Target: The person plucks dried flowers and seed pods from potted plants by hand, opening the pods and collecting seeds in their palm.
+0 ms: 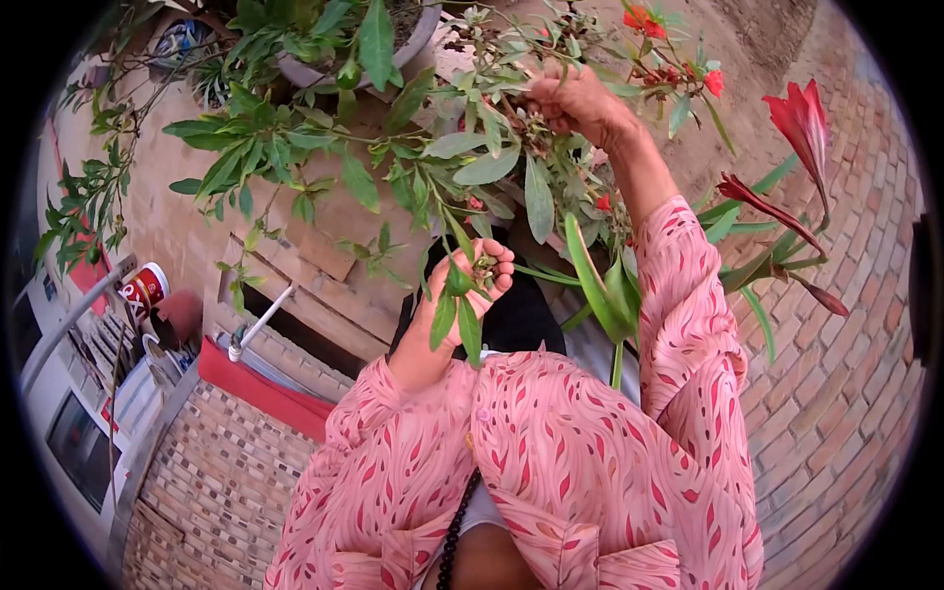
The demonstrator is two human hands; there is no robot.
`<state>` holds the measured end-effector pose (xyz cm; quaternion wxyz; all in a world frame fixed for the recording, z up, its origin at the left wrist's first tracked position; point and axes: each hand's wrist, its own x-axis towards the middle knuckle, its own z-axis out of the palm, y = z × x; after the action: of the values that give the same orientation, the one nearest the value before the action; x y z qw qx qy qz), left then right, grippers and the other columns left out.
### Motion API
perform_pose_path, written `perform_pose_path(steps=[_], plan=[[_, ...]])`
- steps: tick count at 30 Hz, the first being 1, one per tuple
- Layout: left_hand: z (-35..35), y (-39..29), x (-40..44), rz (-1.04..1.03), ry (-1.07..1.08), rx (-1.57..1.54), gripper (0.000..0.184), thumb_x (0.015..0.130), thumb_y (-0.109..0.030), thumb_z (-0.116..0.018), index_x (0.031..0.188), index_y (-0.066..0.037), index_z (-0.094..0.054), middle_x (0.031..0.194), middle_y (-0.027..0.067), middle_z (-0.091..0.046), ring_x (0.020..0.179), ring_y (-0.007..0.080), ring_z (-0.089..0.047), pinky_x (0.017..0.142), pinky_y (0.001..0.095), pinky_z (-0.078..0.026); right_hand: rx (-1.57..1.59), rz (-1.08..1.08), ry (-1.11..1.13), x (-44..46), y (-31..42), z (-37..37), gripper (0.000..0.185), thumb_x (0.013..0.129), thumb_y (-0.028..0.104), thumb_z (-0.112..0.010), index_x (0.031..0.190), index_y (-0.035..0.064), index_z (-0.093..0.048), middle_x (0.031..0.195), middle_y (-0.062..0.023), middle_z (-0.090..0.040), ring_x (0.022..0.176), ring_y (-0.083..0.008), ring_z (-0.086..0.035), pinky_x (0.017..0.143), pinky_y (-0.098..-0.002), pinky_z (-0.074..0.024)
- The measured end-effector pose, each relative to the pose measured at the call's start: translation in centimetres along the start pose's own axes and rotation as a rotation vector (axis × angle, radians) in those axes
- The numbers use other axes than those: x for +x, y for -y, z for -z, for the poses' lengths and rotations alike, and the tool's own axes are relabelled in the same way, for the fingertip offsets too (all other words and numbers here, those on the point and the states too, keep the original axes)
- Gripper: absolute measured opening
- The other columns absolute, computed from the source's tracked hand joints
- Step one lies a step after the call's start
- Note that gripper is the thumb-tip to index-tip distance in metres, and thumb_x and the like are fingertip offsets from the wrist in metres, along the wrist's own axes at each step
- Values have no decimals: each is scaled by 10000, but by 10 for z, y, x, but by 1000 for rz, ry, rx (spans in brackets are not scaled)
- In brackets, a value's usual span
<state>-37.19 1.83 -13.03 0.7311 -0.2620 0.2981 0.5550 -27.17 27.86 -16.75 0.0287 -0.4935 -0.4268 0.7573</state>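
My left hand is cupped, palm up, with its fingers curled round a small clump of green and brownish plant bits that look like pods or buds. Green leaves hang across its palm and wrist. Higher up on the right, my right hand is closed among the stems of a leafy flowering plant. Its fingertips are pressed together at a stem, partly hidden by foliage. Red blossoms grow on thin stems just beyond that hand.
Large red trumpet-shaped flowers lean out on the right over brick paving. A round plant pot stands at the top. To the left are a white pipe, a red ledge and a red-and-white tub.
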Motion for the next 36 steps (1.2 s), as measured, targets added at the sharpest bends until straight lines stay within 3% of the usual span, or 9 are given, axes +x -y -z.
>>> perform_pose_path(steps=[3, 8, 14, 19, 22, 26, 29, 30, 36], plan=[[0, -1, 1, 21, -6, -18, 203, 889, -171, -478, 910, 24, -530, 912, 138, -561, 829, 211, -556, 733, 314, -494, 114, 173, -176, -25, 14, -5, 124, 773, 136, -621, 695, 54, -570, 612, 0, -548, 467, -52, -418, 406, -187, -311], [-1, 2, 5, 27, -11, -17, 208, 895, -170, -456, 936, 21, -527, 919, 134, -566, 851, 217, -561, 759, 336, -490, -169, 320, -7, -115, 14, -40, 87, 805, 113, -583, 802, 30, -608, 642, 32, -522, 539, -35, -433, 450, -201, -341], [-5, 10, 12, 47, 20, -8, 223, 893, -196, -438, 949, 1, -528, 952, 134, -581, 895, 220, -562, 822, 333, -463, -739, 584, -114, -161, -61, -99, 115, 728, 36, -582, 796, -23, -510, 742, -165, -573, 630, -314, -570, 533, -372, -454], [3, 18, 15, 77, -77, 150, 203, 877, -184, -465, 913, 1, -541, 942, 133, -584, 894, 216, -561, 816, 321, -462, -1041, 498, -180, -177, -91, -120, 230, 713, 49, -613, 896, 0, -482, 815, -157, -557, 621, -312, -567, 472, -363, -460], [5, 16, 10, 90, -65, 106, 182, 872, -170, -470, 883, -10, -553, 896, 120, -591, 858, 208, -569, 806, 329, -465, -879, 690, -317, -180, -93, -119, 249, 667, 16, -593, 877, -6, -461, 776, -158, -536, 587, -309, -578, 473, -360, -473], [26, 10, 7, 107, -14, 46, 179, 876, -163, -480, 873, 3, -549, 893, 130, -584, 825, 222, -575, 760, 344, -491, -514, 641, -328, -183, -107, -108, 130, 771, 64, -581, 885, 14, -541, 798, -134, -556, 658, -266, -581, 583, -344, -469], [36, 6, 3, 127, -14, 20, 177, 875, -140, -477, 890, 24, -542, 893, 143, -581, 796, 250, -579, 714, 339, -511, -217, 142, -387, -182, -132, -91, 104, 837, 112, -529, 868, 18, -558, 725, -48, -557, 653, -118, -513, 585, -234, -401], [38, 5, 0, 131, -6, 28, 177, 874, -137, -476, 897, 25, -543, 893, 146, -582, 797, 249, -580, 716, 340, -511, -48, 38, -399, -178, -138, -83, 142, 871, 151, -506, 911, 27, -561, 712, 9, -527, 530, -45, -435, 467, -174, -367], [51, 11, -4, 129, 0, 44, 175, 846, -107, -476, 931, 29, -548, 910, 159, -587, 805, 245, -584, 737, 347, -501, 300, -38, -569, -174, -155, -10, 111, 859, 85, -516, 907, -9, -549, 715, -55, -572, 499, -53, -457, 437, -185, -388]])
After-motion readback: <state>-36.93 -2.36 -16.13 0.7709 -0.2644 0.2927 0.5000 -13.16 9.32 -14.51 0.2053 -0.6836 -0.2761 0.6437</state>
